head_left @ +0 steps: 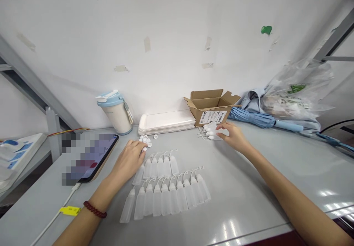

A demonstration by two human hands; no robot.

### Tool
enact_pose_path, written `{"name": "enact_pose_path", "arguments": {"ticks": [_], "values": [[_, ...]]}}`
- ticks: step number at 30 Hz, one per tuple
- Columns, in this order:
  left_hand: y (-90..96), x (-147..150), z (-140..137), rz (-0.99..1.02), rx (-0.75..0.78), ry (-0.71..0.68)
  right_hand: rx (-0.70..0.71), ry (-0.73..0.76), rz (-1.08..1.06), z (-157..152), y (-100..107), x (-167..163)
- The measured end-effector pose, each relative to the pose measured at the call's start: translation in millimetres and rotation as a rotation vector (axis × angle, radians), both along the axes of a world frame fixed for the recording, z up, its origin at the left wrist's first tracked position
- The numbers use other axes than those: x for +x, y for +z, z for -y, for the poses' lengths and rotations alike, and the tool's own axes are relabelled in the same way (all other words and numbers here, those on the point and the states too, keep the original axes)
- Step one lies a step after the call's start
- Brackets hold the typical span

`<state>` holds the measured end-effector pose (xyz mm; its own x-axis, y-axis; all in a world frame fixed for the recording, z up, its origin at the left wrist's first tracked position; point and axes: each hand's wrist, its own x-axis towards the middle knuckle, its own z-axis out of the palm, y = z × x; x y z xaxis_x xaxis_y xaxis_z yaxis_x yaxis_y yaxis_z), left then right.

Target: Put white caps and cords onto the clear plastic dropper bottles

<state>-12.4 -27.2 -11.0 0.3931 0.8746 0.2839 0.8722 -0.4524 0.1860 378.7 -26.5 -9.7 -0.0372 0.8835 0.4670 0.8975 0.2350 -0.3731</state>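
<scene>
My left hand [132,157] reaches to a small heap of white caps [143,139], its fingers drawn together round a white cap [144,149]. Beside the brown box, my right hand [233,136] pinches a small translucent squeeze bottle [223,132] at the edge of a little pile of similar bottles [210,130]. Between the hands lie two rows of such bottles, flat on the table. The back row [160,167] is shorter than the front row [173,198]. Thin looped straps with small ends stick out from their necks.
An open cardboard box [208,108] and a stack of white trays [167,122] stand against the wall. To the left are a lidded cup [116,115] and a phone [96,161] on a white cable [66,200]. A folded blue umbrella [254,117] and plastic bag [298,91] lie right.
</scene>
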Motion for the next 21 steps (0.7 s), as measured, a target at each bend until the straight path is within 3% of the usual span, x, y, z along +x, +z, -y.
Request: {"name": "enact_pose_path", "arguments": {"ticks": [8, 13, 16, 18, 21], "values": [[-0.3, 0.3, 1.3, -0.014, 0.016, 0.019, -0.034, 0.015, 0.073, 1.8, 1.0, -0.7], [4.6, 5.2, 5.6, 0.019, 0.041, 0.02, 0.121, 0.036, 0.085, 7.7, 5.0, -13.1], [6.8, 9.4, 8.8, 0.031, 0.047, 0.014, 0.167, 0.14, 0.038, 21.8, 15.2, -33.6], [7.5, 12.7, 11.0, 0.052, 0.066, -0.007, 0.078, 0.257, -0.052, 35.3, 23.1, -50.3], [8.7, 18.7, 15.5, 0.1, 0.121, -0.042, -0.238, 0.456, -0.154, 56.2, 32.9, -71.9]]}}
